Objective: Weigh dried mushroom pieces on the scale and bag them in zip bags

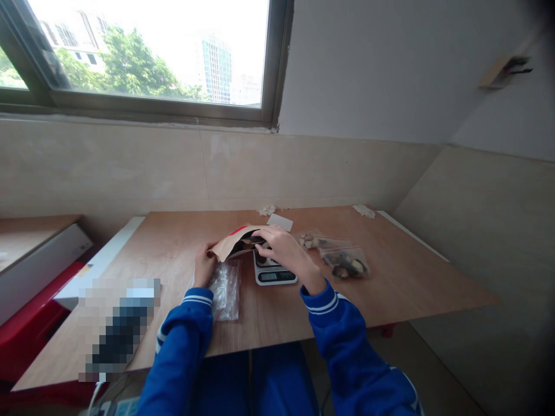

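My left hand [204,264] grips the closed end of a brown paper bag [228,245] with a red patch on top. The bag is tilted, and its open mouth faces right, showing dark contents. My right hand [284,247] is at that mouth, fingers curled around something dark that I cannot make out. Beneath the right hand stands a white digital kitchen scale [276,278] with a dark display. Brownish pieces show on its pan, partly covered by the hand and bag. Clear plastic bags [228,294] lie flat just below my left hand.
To the right of the scale lie zip bags [347,263] holding brown and pale pieces like dried mushrooms. Behind it is a white card [280,222]. A blurred-out object [124,323] with a white cable lies at the left. The wooden table [390,289] meets the wall under a window.
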The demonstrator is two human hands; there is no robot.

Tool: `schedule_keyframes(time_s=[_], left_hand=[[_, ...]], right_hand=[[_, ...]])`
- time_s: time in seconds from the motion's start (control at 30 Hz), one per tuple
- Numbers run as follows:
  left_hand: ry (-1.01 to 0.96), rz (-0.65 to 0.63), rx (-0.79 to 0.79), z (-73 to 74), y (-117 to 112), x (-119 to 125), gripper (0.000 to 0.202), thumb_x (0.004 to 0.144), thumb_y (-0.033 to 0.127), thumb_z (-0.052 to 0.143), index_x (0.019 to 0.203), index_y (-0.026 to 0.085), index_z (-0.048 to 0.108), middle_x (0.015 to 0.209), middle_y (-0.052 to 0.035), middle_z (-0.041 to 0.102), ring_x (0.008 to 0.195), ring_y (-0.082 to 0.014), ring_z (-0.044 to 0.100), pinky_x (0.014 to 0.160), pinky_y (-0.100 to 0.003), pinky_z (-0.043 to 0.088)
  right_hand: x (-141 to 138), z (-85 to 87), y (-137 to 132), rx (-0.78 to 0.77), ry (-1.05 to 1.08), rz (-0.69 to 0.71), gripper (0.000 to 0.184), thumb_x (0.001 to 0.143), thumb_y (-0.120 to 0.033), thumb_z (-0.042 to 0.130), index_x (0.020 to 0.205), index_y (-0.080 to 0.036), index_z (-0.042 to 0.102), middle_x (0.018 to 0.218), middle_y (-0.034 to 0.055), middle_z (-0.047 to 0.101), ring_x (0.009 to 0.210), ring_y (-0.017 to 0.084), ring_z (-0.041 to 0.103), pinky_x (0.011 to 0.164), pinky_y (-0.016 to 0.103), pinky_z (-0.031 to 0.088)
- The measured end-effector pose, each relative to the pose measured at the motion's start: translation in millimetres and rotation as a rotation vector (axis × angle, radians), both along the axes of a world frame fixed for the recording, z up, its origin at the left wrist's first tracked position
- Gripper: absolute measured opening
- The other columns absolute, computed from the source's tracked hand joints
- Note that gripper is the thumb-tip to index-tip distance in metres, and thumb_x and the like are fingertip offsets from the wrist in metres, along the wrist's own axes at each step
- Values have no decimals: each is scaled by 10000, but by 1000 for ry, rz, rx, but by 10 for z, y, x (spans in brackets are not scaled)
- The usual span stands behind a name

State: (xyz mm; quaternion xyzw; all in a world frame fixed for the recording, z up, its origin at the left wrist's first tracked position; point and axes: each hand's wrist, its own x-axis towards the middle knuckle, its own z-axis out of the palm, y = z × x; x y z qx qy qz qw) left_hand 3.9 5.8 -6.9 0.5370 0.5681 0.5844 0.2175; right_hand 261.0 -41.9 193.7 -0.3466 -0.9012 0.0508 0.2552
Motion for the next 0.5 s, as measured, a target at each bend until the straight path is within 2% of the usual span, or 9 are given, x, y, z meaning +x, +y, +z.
schedule_keyframes(time_s=[0.13, 0.23, 0.33, 0.5], left_hand=[[36, 24, -27, 12, -3, -2, 361, 690, 234, 581, 1038, 185, 664, 1018, -67, 711, 936, -232, 644, 839, -335, 490], [87, 47, -55, 11, -2, -8, 376, 692, 245, 578, 1054, 191, 660, 1009, -56, 713, 925, -229, 638, 837, -331, 486], [103, 55, -59, 14, -4, -11, 371, 698, 253, 574, 1054, 187, 657, 1001, -59, 712, 918, -235, 638, 826, -336, 484], [117, 73, -57, 11, -5, -9, 349, 717, 270, 575, 1044, 180, 657, 970, -68, 709, 901, -248, 643, 797, -341, 486]], right_hand=[[72, -83, 48, 59, 108, -34, 265, 878, -117, 557, 1123, -157, 650, 1076, 100, 682, 1048, 252, 601, 947, 418, 469], [114, -182, 117, 78, 205, 1, 278, 901, -139, 522, 1153, -183, 630, 1100, 81, 670, 1069, 234, 585, 961, 400, 468], [132, -273, 178, 49, 337, 32, 274, 917, -188, 510, 1166, -217, 620, 1119, 59, 662, 1088, 208, 588, 984, 377, 459], [186, -410, 250, -79, 652, -40, 257, 933, -310, 497, 1131, -223, 637, 1155, 57, 667, 1109, 198, 600, 977, 349, 469]])
